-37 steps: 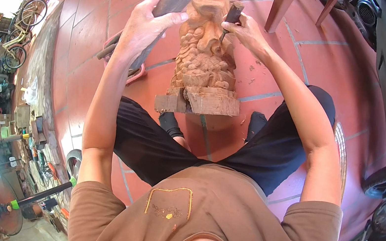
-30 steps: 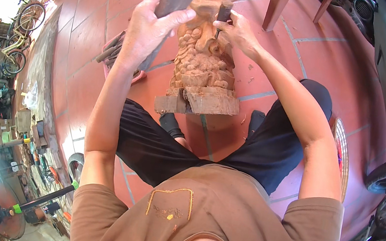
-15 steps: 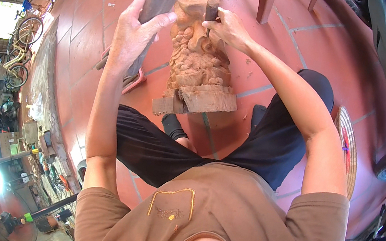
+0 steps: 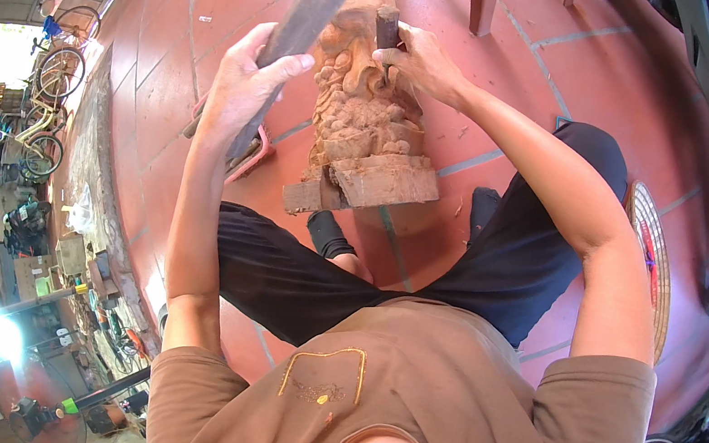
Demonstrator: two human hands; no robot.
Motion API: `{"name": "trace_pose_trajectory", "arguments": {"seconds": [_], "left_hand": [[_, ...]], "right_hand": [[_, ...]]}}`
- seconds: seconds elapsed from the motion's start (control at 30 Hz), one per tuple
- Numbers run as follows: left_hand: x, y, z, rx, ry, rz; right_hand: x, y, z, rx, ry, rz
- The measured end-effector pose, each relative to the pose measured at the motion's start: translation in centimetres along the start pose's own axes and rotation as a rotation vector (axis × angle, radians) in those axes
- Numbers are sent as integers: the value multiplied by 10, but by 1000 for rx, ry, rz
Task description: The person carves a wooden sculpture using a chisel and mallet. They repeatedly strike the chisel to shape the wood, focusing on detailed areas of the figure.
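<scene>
A carved wooden block [image 4: 369, 123] with rounded, knobbly relief lies on the floor between my legs, its flat sawn end toward me. My right hand [image 4: 428, 66] is closed round the dark handle of a chisel [image 4: 387, 27], held against the right side of the carving; its blade is mostly hidden by my fingers. My left hand [image 4: 251, 82] grips a long, flat, dark wooden club [image 4: 317, 10] at the carving's left. The club's upper part slants over the far end of the carving, apart from the chisel handle.
Red floor tiles [image 4: 521, 90] with scattered wood chips surround the carving. A pink-edged object [image 4: 256, 156] lies beside my left forearm. Chair legs [image 4: 482, 2] stand beyond, a woven hat [image 4: 650, 257] lies at right. Bicycles [image 4: 58, 76], a bright lamp [image 4: 6, 339] and clutter line the left.
My left hand has lowered slightly, and the club's upper end has swung right, across the far end of the carving. The chisel handle leans a little more to the left. The whole view has shifted slightly.
</scene>
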State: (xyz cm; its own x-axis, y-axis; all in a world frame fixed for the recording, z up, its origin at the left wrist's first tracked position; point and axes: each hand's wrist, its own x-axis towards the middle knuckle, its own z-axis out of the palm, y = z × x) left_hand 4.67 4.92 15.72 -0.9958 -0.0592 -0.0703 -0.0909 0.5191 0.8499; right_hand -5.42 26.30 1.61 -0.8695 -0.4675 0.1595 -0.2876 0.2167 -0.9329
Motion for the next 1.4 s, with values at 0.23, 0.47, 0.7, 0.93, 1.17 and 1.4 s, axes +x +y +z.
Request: {"name": "trace_pose_trajectory", "arguments": {"seconds": [0.23, 0.47, 0.7, 0.93, 1.17, 1.4], "left_hand": [[-8, 21, 8, -127, 103, 186], [3, -13, 12, 325, -45, 123], [-6, 15, 9, 11, 18, 71], [3, -14, 14, 358, -39, 27], [-8, -12, -4, 82, -25, -35], [-14, -2, -6, -7, 35, 10]], "right_hand": [[-3, -11, -2, 11, 62, -50], [12, 16, 6, -31, 22, -30], [3, 0, 1, -118, 11, -44], [4, 10, 2, -12, 1, -23], [-8, -7, -15, -239, -21, -32], [0, -6, -17, -211, 114, 2]]}}
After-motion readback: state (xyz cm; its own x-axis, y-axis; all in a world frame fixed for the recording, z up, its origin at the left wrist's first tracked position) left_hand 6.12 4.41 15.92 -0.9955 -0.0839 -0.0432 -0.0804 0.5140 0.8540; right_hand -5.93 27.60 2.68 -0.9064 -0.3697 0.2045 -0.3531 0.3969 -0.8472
